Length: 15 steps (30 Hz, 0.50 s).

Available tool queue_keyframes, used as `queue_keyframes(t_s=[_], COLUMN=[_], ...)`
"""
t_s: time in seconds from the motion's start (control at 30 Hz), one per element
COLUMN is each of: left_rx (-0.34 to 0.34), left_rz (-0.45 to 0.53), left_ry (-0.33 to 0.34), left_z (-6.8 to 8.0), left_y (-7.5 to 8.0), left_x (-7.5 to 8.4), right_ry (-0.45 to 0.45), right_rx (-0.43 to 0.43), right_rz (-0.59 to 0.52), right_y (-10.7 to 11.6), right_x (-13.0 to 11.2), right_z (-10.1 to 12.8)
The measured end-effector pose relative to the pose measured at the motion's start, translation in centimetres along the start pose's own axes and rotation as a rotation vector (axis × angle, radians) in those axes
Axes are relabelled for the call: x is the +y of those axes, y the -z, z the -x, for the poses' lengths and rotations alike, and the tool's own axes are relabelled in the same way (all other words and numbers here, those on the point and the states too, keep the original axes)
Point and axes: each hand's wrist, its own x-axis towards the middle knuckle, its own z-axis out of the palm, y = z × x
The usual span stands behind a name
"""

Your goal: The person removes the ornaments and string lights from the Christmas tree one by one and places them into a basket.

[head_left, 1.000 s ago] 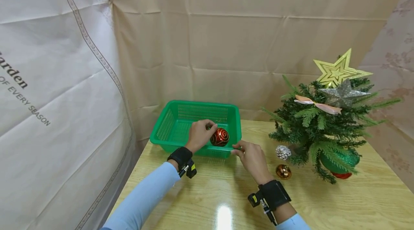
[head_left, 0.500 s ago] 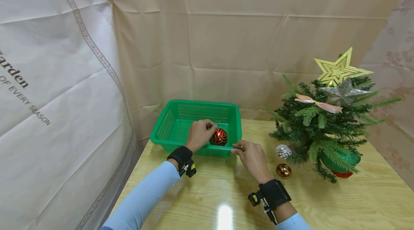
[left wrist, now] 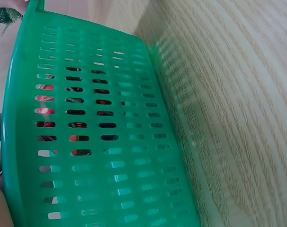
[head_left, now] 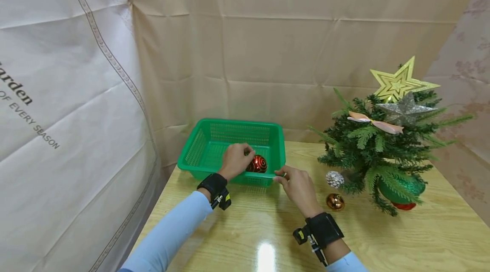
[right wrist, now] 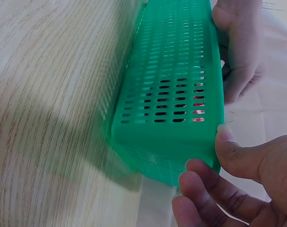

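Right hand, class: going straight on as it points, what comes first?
The right hand would meet the green basket, whose corner it pinches; beyond, perhaps the red ornament, though depth is unclear.

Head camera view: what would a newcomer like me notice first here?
Probably the small green tree on the right side of the table, with a large gold star at its top. Next, perhaps, the shiny red ball inside the green basket near the middle: the left hand reaches in beside it, while the right hand pinches the basket's near right corner.
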Motion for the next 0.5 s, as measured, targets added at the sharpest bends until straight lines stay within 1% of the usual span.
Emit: queue_keyframes(t_s=[0.13,0.5], left_rx=[-0.03,-0.057], left_rz=[-0.026,-0.052], left_ry=[0.01,0.007], left_z=[-0.02,0.01], left_y=[-0.01,-0.25], left_x=[-0.03,-0.31], right_ry=[0.004,0.014], right_rx=[0.007,0.005], right_rz=[0.001,0.002], right_y=[0.02,-0.08], right_x=[-0.04,0.06], right_z=[0.07,0.11])
